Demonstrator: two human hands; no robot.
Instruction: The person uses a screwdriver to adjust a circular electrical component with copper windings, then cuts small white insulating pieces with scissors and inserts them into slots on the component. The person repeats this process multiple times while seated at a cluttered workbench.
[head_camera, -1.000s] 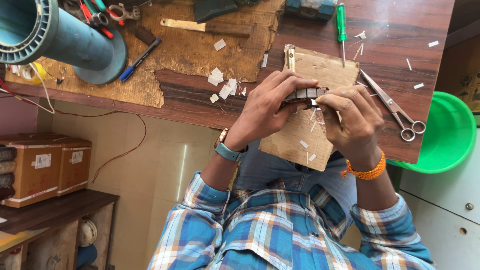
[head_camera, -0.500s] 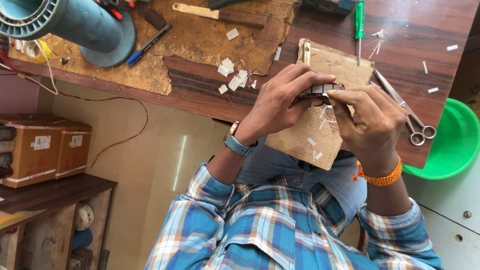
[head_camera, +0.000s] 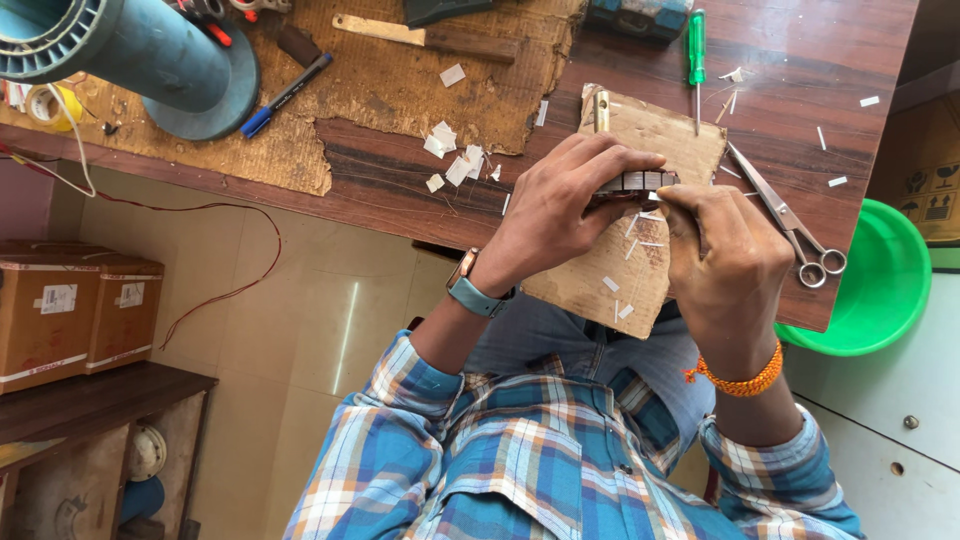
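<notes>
My left hand (head_camera: 560, 215), with a watch on its wrist, is closed around a small grey slotted metal part (head_camera: 640, 181). It holds the part just above a cardboard piece (head_camera: 655, 125) at the edge of the wooden table (head_camera: 400, 185). My right hand (head_camera: 725, 260), with an orange thread on its wrist, pinches at the right end of the same part. What sits between its fingertips is hidden. Small white paper strips (head_camera: 625, 285) lie on the cardboard under the hands.
Scissors (head_camera: 790, 225) lie right of my hands, a green screwdriver (head_camera: 696, 50) beyond them. White paper scraps (head_camera: 455, 160), a blue pen (head_camera: 285, 95) and a big blue spool (head_camera: 130, 50) lie left. A green basin (head_camera: 880, 290) sits at right, brown boxes (head_camera: 70, 310) low left.
Both hands stay on the metal part with small finger movements. The view has drifted, so hands and table sit a little further right in the frame.
</notes>
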